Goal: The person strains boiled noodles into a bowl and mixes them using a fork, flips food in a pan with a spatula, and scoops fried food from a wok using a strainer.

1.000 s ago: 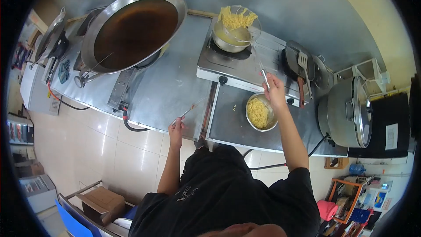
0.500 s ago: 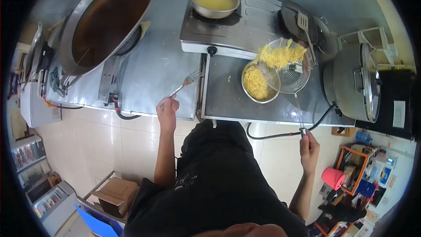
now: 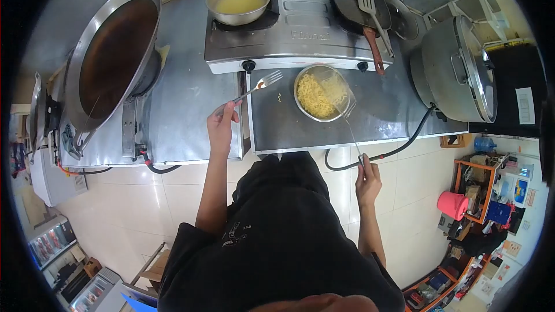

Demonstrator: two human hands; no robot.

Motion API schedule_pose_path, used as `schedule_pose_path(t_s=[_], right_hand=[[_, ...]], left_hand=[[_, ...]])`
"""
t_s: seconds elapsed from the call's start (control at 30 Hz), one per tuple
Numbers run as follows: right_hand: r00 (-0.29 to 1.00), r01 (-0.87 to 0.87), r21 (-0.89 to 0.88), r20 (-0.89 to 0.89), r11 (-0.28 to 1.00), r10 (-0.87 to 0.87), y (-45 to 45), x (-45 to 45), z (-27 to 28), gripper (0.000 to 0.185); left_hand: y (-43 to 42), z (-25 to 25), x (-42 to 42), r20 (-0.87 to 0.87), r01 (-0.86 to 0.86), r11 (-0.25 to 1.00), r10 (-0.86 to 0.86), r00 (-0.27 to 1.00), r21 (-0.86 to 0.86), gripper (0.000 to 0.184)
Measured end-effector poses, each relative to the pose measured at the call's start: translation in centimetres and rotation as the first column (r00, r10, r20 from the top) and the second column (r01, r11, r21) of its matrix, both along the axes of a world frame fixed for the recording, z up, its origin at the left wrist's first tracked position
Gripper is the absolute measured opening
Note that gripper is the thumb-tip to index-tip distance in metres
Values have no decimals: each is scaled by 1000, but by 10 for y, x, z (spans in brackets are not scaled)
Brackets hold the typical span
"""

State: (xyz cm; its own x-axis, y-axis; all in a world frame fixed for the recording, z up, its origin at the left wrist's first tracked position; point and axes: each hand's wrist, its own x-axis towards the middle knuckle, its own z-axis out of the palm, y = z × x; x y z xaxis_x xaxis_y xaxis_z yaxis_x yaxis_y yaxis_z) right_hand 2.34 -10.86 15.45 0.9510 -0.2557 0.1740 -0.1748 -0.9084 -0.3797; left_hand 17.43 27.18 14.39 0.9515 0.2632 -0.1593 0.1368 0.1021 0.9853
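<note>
My left hand (image 3: pixel 221 127) is closed around the handle of a metal fork (image 3: pixel 269 80), its tines pointing up and right over the counter. In my right hand (image 3: pixel 367 184) is the thin handle of a wire strainer (image 3: pixel 349 104), which tilts over the right side of a metal bowl (image 3: pixel 306 114). Yellow noodles (image 3: pixel 314 96) fill much of the bowl, and some show under or through the mesh. A small noodle scrap (image 3: pixel 280 97) lies on the counter left of the bowl.
Behind the bowl stands a gas stove (image 3: pixel 300 49) with a pot of yellow liquid (image 3: pixel 238 4) and a frying pan (image 3: pixel 352 1) carrying a slotted spatula (image 3: pixel 366 3). A large wok (image 3: pixel 118 52) of dark liquid is left; a big lidded pot (image 3: pixel 430 63) stands right.
The strainer has swung left from beside the bowl to over it, and the noodles that were in the air above it are no longer there. The fork has shifted slightly; the view has turned.
</note>
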Motion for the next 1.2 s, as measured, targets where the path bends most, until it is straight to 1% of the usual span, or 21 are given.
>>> schedule_pose_path(t_s=[0.07, 0.17, 0.2, 0.27, 0.33, 0.4, 0.47, 0.57, 0.67, 0.7, 0.8, 0.83, 0.87, 0.93, 0.97, 1.07, 1.1, 1.13, 1.2], right_hand=[[999, 7, 46, 43, 999, -9, 3, -3, -9, 35], [992, 4, 83, 129, 997, -14, 5, -9, -33, 39], [990, 22, 139, 132, 990, -40, 4, -13, -49, 39], [989, 25, 164, 143, 986, -49, 4, -16, -75, 37], [996, 38, 215, 70, 976, -54, 6, -17, -95, 35], [994, 18, 207, 99, 978, -39, 7, -15, -99, 34], [993, 43, 238, 98, 970, -68, 10, -11, -100, 33], [994, 65, 261, 66, 963, -85, 5, -14, -109, 33], [996, 57, 265, 54, 963, -74, -2, -8, -105, 33], [996, 57, 267, 50, 962, -73, -3, -7, -102, 33], [997, 55, 353, 34, 934, -72, -13, -7, -108, 32], [999, 36, 320, 16, 947, -44, -19, -8, -108, 31], [999, 31, 327, 28, 945, -42, -23, -8, -108, 31], [999, 0, 343, 45, 939, -16, -29, -7, -97, 30], [1000, 3, 361, 17, 933, -9, -34, -6, -90, 32], [996, -65, 477, 77, 877, 32, -37, 21, -40, 33], [990, -126, 481, 118, 868, 78, -38, 36, -26, 34], [990, -143, 489, 84, 861, 117, -41, 52, -11, 34], [958, -282, 468, 182, 838, 221, -32, 102, 27, 34]], left_hand=[[-1, 3, -3, -33, -14, 1000, 15, 999, 21, 36], [0, -5, -10, -44, -55, 998, 55, 998, -5, 37], [2, -10, -12, -52, -65, 998, 64, 997, -4, 37], [7, -19, -15, -68, -88, 996, 87, 994, -4, 38], [8, -19, -15, -76, -121, 992, 119, 990, -23, 37], [10, -19, -12, -67, -145, 989, 144, 987, -23, 37], [13, -19, -8, -47, -151, 989, 150, 988, 0, 39], [9, -22, 1, 44, -162, 987, 161, 986, 17, 42], [-2, -10, 10, -29, -178, 984, 178, 984, -13, 38], [-6, -9, 11, -37, -184, 983, 184, 982, -7, 36], [-15, -7, 18, -56, -177, 984, 176, 983, -10, 35], [-19, -9, 19, -53, -173, 985, 171, 984, -25, 36], [-22, -11, 20, -47, -173, 984, 171, 984, -42, 37], [-26, -12, 19, -28, -185, 982, 184, 983, -37, 38], [-27, -13, 18, -17, -199, 979, 198, 980, -36, 39], [-30, -16, 8, -61, -248, 968, 245, 968, -47, 38], [-29, -18, 3, -88, -261, 965, 258, 962, -22, 38], [-30, -17, 0, -96, -294, 955, 290, 952, -26, 39], [-38, -14, -7, -114, -353, 935, 347, 931, -36, 42]])
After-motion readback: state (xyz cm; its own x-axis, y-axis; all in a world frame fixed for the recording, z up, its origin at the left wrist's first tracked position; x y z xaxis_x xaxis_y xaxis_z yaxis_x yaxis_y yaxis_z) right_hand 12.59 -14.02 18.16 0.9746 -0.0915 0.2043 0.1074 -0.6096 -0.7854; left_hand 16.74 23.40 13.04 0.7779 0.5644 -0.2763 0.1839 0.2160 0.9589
